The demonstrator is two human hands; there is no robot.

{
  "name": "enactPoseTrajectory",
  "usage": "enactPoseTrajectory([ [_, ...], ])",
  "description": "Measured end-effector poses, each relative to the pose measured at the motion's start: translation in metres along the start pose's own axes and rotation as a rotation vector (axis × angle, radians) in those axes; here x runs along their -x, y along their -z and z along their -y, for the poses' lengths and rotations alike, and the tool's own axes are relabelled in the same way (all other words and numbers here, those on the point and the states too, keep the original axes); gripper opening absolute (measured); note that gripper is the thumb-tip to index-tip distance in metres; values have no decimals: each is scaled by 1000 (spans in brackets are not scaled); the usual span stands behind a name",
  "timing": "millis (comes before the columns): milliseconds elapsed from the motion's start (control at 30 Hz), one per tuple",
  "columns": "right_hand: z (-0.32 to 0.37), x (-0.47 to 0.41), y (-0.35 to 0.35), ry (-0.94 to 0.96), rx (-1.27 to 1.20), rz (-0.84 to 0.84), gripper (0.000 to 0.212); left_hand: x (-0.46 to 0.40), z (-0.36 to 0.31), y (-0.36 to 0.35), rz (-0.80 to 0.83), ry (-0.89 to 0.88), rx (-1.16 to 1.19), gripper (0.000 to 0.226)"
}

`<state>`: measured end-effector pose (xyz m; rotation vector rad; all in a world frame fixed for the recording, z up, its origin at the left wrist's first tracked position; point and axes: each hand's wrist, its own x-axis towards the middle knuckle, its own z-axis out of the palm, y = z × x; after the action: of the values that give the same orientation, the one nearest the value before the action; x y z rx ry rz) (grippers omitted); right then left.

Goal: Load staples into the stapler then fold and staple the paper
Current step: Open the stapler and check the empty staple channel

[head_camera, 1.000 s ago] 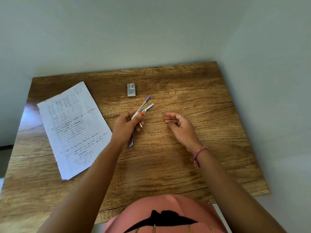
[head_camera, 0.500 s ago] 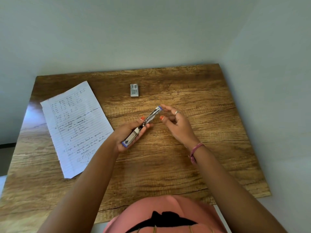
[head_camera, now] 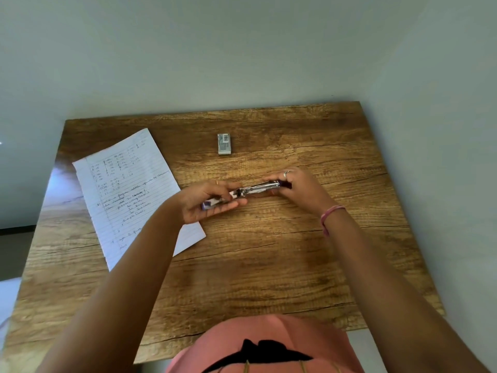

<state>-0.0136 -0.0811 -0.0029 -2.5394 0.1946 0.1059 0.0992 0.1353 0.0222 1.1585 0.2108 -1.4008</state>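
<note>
A small purple and silver stapler [head_camera: 254, 190] is held above the wooden table [head_camera: 269, 265], lying nearly level between both hands. My left hand [head_camera: 207, 201] grips its purple rear end with the fingers curled under it. My right hand [head_camera: 298, 188] holds the front end, and its fingers hide the tip. The metal staple channel shows between the hands. A small grey staple box [head_camera: 224, 143] lies on the table beyond the hands. A lined sheet of paper [head_camera: 129, 189] with handwriting lies flat at the left, partly under my left forearm.
The table stands in a corner, with pale walls behind and to the right. Its front edge is close to my body, and its left edge drops to the floor.
The stapler has swung from a steep diagonal to nearly level. My right hand, apart a second ago, has come in and closed around the stapler's front end.
</note>
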Motion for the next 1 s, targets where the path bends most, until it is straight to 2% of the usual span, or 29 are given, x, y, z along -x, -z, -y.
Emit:
enactPoseTrajectory([
  [100, -6, -1, 5, -9, 12, -6, 35, 3, -5, 1, -133, -136, -403, 40],
  [200, -11, 0, 8, -16, -4, -22, 36, 2, -6, 7, -304, -368, -977, 38],
  [267, -13, 2, 7, -13, -24, -46, 36, -1, -4, 10, -363, -474, -1194, 36],
  [333, -15, 3, 6, -12, -41, -66, 35, -4, -1, 12, -415, -556, -1302, 35],
  [467, -22, 9, 1, -47, -40, -84, 37, -7, 8, 14, -438, -633, -1318, 36],
  [867, -22, 13, -1, -126, -46, -105, 43, -8, 8, 18, -444, -630, -1026, 60],
  [1000, -20, 13, 0, -136, -69, -97, 45, -8, 8, 18, -424, -640, -1032, 63],
])
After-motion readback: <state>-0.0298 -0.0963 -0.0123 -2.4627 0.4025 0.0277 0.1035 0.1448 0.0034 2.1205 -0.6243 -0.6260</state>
